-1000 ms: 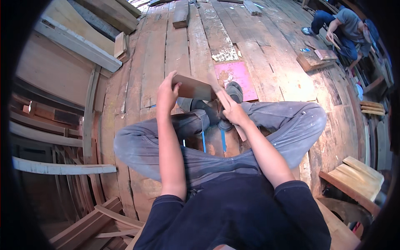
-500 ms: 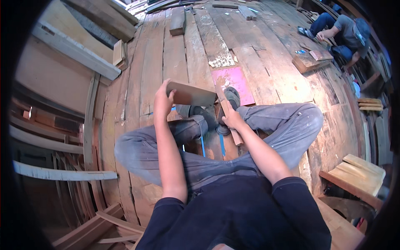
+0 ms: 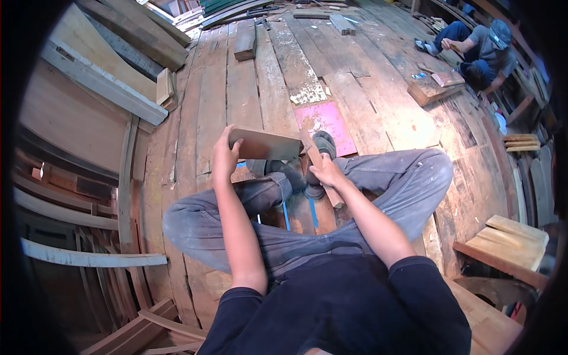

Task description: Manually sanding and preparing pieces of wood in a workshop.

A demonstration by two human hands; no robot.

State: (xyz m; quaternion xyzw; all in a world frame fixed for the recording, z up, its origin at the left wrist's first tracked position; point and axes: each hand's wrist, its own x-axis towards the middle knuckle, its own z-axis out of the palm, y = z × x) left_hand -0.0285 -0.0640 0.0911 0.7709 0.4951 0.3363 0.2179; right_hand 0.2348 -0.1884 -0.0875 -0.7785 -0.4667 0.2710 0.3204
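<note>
Rightward from the left hand, whose grip clasps its end, I see the board stretching crosswise; its free end lies nearer the right hand, which grasps a slanting stick. Whether board and stick touch, I cannot tell.

Ahead of the board and the stick, the floor leaves a wide lane as far as a wooden block, while bent legs bar both sides, shoes crowd the stick, and timber walls off the far left.
</note>
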